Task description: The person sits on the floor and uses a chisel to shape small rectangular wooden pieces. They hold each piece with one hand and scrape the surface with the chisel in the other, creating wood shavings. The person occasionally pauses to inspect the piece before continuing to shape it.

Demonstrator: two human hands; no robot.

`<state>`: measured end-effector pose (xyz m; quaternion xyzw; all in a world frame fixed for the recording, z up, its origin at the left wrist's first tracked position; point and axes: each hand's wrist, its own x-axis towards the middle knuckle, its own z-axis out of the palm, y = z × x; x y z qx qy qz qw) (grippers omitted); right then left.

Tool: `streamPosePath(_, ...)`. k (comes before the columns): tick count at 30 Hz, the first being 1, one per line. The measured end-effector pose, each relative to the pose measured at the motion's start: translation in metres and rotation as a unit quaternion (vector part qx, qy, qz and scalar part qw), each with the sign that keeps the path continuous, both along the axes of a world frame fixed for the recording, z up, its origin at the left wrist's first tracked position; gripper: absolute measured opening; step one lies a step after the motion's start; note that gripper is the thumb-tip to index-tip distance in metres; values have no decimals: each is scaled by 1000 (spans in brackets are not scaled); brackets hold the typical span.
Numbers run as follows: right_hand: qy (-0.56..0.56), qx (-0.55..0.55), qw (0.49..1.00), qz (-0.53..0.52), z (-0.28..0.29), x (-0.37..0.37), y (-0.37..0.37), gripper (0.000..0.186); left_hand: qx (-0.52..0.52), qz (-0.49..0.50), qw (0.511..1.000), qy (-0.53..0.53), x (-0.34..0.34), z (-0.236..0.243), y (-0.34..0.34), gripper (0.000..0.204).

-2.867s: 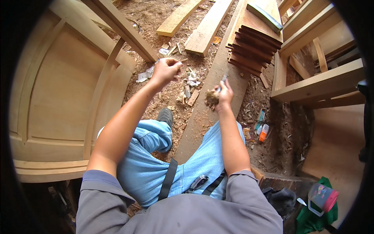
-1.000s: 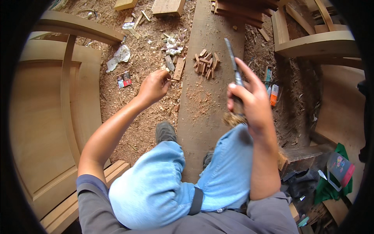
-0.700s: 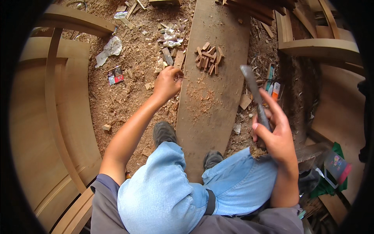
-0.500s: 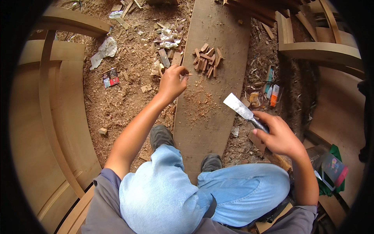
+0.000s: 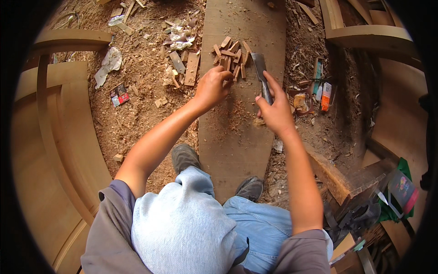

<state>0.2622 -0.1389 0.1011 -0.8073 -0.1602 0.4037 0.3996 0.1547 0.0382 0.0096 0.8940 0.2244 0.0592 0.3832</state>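
head view: right hand (image 5: 275, 113) wrapped around the handle of a flat-bladed chisel (image 5: 262, 73), blade pointing away over a long wooden plank (image 5: 237, 137) on the sawdust floor. left hand (image 5: 211, 86) fingers curled together at the near edge of a pile of small wood pieces (image 5: 232, 55) on the plank; whether it pinches one cannot be told. shoes (image 5: 185, 157) beside the plank. curved wooden frame (image 5: 68, 137) at left.

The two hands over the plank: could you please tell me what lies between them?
In the head view, only the plank dusted with sawdust lies between the left hand and the right hand, which holds a chisel.
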Motion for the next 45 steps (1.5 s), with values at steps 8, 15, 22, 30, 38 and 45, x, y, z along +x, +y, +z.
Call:
streamPosePath(8,-22,39,999,-6,-38,-68,-22,60,28,11,997,-71,-11,-13,0,12)
streamPosePath(15,-64,67,996,-11,-42,-88,-11,61,10,40,997,-69,-22,-15,3,13)
streamPosePath(22,-140,56,987,62,-46,-94,-7,62,-6,46,998,-51,-26,-23,9,15)
streamPosePath(30,-204,104,971,65,-51,-96,-10,61,-26,46,998,-32,-23,-23,10,14)
streamPosePath(38,-221,108,966,75,-57,-96,-13,61,-10,37,998,-52,-25,-17,10,12)
streamPosePath(45,-211,129,966,71,-57,-99,-11,60,-3,37,999,-34,-24,-20,8,13)
